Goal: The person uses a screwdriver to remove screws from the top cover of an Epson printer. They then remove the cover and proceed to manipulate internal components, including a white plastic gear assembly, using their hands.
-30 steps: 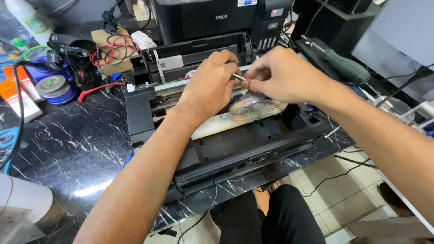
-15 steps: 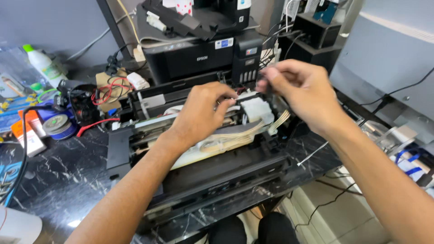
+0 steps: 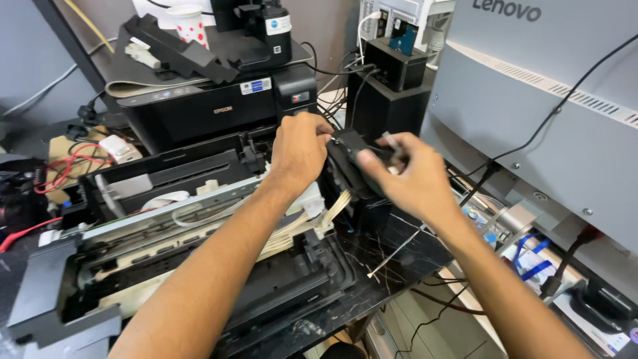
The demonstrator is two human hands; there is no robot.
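Two hands meet over the right end of an opened printer (image 3: 166,266) that lies stripped of its cover on a dark marbled table (image 3: 392,256). Between them sits a black boxy part (image 3: 349,163), raised above the printer's right end and just in front of a black tower unit (image 3: 389,100). The left hand (image 3: 299,149) comes in from the lower left, its fingers curled onto the part's upper left edge, clenched against it. The right hand (image 3: 405,176) comes in from the lower right and wraps the part's right side from the front, thumb and fingers closed around it; a slim pale tool (image 3: 392,141) shows above those fingers, but how it is pinched cannot be told. So the part lies directly between the two sets of fingertips, gripped on both sides, with most of its right face hidden behind the right hand.

The part's long axis runs from upper right down toward lower left, tilted rather than level, its upper end toward the tower unit and its lower end toward the printer's carriage area. A bundle of cream tubes (image 3: 312,223) runs from beneath it down and left into the printer.

Behind the hands stands a second, closed black printer (image 3: 212,106) with loose black plastic pieces and a dotted paper cup (image 3: 188,20) on top. A large grey machine (image 3: 531,113) fills the right side.
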